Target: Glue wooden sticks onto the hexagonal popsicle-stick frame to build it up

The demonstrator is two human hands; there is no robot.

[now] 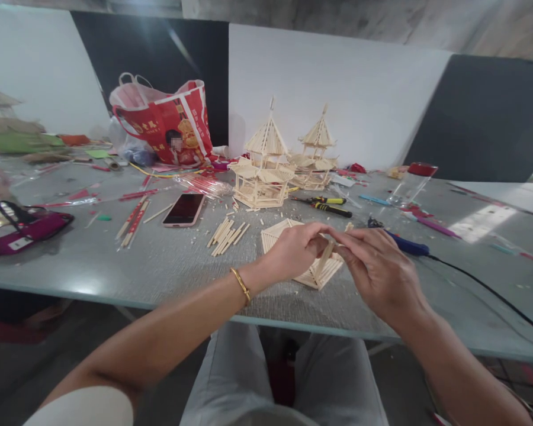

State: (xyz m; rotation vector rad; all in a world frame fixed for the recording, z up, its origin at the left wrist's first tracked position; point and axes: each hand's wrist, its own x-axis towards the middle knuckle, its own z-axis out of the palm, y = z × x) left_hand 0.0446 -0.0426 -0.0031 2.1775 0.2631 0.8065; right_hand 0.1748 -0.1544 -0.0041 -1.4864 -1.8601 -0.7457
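Note:
A flat, many-sided panel of pale wooden sticks (275, 232) lies near the table's front edge, partly covered by both hands. My left hand (295, 249) is over its middle, fingers bent and pressed together around a short stick piece (324, 260) that stands tilted above the panel. My right hand (377, 266) meets it from the right, its fingertips closed on the same piece. Left of the panel lies a loose pile of short sticks (227, 236). Behind it stand two pagoda models made of sticks, a nearer one (263, 177) and a farther one (315, 160).
A pink-edged phone (185, 210) and wrapped sticks (135, 222) lie to the left, with a red bag (177, 127) behind. Yellow-black pliers (331, 208), a blue-handled tool (408, 245) with a black cable and a red-lidded clear jar (412, 184) are on the right. A purple case (29, 232) sits far left.

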